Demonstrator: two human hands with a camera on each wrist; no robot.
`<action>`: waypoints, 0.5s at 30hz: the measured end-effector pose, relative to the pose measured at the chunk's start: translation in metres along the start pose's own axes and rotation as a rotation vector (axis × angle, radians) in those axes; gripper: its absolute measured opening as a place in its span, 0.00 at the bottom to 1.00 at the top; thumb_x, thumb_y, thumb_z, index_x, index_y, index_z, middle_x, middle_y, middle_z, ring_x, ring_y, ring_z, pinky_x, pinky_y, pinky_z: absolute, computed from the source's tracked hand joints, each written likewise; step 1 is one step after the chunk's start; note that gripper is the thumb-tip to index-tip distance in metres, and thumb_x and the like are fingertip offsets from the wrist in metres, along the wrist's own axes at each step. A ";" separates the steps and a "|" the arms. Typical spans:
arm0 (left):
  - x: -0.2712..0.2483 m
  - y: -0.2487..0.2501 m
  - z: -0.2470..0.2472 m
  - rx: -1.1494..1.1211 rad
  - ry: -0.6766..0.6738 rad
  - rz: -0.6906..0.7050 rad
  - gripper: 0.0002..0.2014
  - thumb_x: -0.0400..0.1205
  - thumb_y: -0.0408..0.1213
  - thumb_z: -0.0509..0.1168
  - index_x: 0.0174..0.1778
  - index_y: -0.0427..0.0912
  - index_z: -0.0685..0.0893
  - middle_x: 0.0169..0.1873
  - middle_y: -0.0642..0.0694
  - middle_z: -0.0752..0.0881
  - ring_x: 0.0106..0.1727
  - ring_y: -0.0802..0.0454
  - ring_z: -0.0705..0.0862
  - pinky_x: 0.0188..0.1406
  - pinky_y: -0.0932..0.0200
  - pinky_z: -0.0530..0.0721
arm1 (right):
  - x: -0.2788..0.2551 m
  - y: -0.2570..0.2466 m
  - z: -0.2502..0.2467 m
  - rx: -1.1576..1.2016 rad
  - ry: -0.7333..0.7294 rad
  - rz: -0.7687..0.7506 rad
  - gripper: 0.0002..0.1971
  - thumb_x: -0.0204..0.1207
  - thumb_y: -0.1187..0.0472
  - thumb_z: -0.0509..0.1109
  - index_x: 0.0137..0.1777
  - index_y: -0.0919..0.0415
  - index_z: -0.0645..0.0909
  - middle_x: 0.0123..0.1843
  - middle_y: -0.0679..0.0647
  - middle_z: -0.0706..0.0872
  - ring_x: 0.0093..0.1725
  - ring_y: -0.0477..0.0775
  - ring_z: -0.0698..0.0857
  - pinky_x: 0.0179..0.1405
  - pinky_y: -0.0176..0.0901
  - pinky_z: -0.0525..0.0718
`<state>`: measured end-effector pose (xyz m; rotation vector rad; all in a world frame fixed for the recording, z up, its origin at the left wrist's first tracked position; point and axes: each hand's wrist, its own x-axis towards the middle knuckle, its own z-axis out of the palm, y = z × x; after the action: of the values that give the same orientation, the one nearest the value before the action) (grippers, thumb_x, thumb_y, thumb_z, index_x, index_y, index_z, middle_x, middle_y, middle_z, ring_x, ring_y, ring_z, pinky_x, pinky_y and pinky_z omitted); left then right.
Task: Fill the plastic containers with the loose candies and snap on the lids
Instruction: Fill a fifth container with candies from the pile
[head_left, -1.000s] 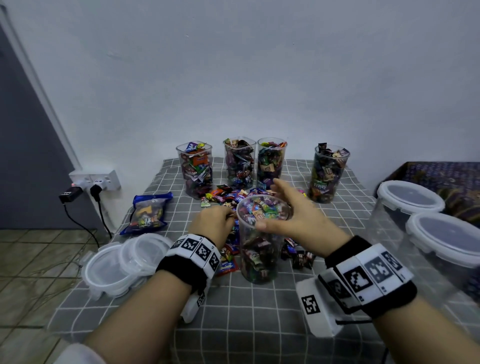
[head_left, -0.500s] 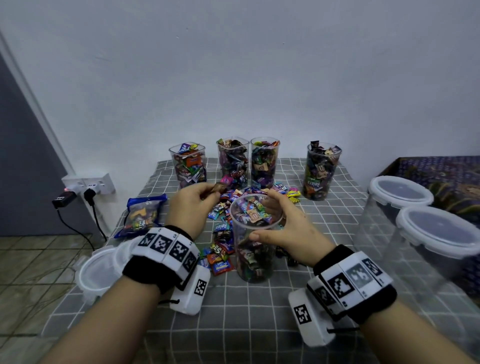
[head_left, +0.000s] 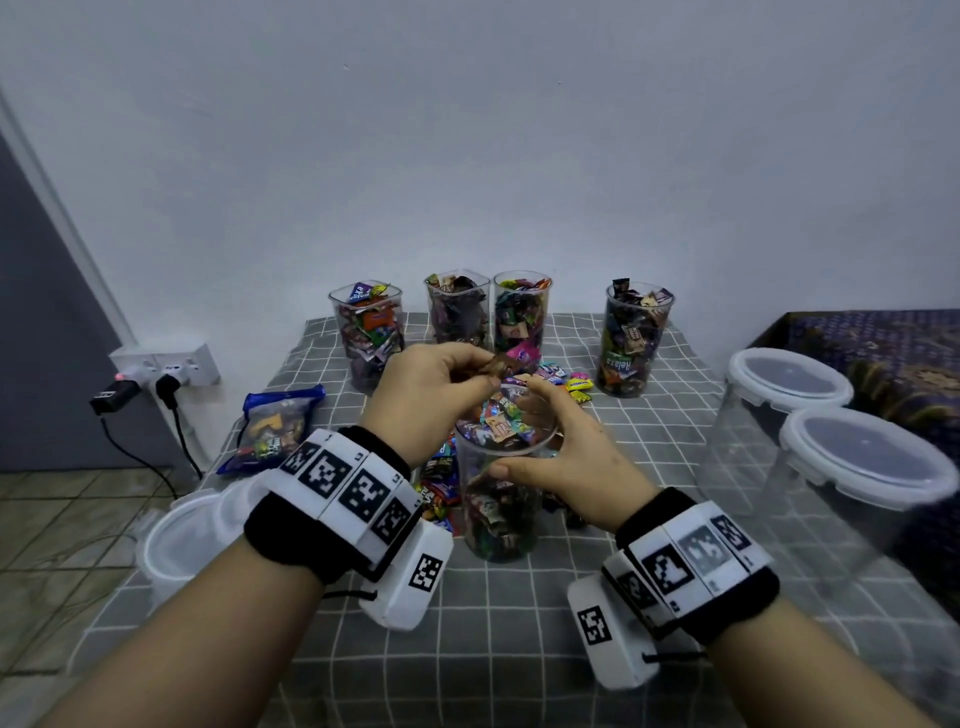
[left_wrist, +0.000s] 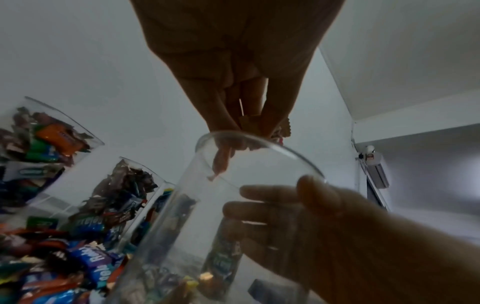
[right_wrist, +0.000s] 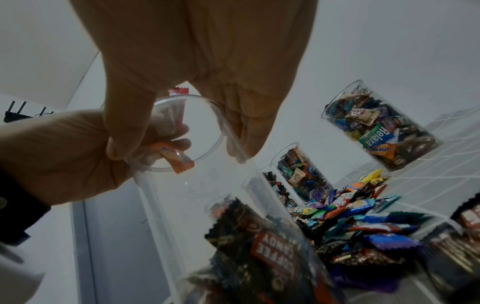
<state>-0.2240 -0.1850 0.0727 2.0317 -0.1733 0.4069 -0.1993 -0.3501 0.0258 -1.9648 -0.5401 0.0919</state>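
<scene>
- The left hand (head_left: 431, 387), pinching wrapped candies (head_left: 501, 364), now sits higher, over the container (head_left: 501, 499) mouth.
- The right hand (head_left: 563, 457) still grips the container's rim.

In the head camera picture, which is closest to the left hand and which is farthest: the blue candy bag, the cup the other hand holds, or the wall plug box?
From the left hand:
1. Held cup, right beside and below it.
2. Blue candy bag, on the cloth to the left.
3. Wall plug box, farthest left, beyond the table.
</scene>
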 end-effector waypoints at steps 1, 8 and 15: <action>-0.001 -0.002 0.001 0.023 -0.013 -0.001 0.11 0.77 0.29 0.69 0.39 0.53 0.86 0.37 0.47 0.89 0.41 0.45 0.87 0.46 0.46 0.88 | 0.000 0.000 0.000 -0.004 0.004 -0.001 0.50 0.61 0.57 0.83 0.81 0.57 0.59 0.66 0.45 0.75 0.67 0.41 0.73 0.68 0.32 0.69; -0.002 -0.001 -0.001 0.136 -0.062 0.019 0.11 0.76 0.32 0.71 0.54 0.46 0.89 0.49 0.52 0.89 0.51 0.60 0.85 0.55 0.63 0.83 | 0.001 0.001 0.001 -0.011 0.002 -0.025 0.46 0.62 0.56 0.83 0.79 0.55 0.63 0.66 0.44 0.76 0.65 0.41 0.76 0.63 0.27 0.73; -0.001 -0.008 0.001 0.047 -0.050 0.064 0.12 0.77 0.28 0.68 0.50 0.50 0.89 0.56 0.55 0.86 0.56 0.61 0.85 0.57 0.56 0.85 | 0.002 0.002 0.000 -0.001 -0.010 -0.024 0.48 0.62 0.57 0.83 0.79 0.55 0.61 0.63 0.43 0.74 0.66 0.40 0.73 0.65 0.31 0.69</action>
<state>-0.2222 -0.1822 0.0658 2.0877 -0.2619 0.4039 -0.1974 -0.3498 0.0240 -1.9592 -0.5698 0.0868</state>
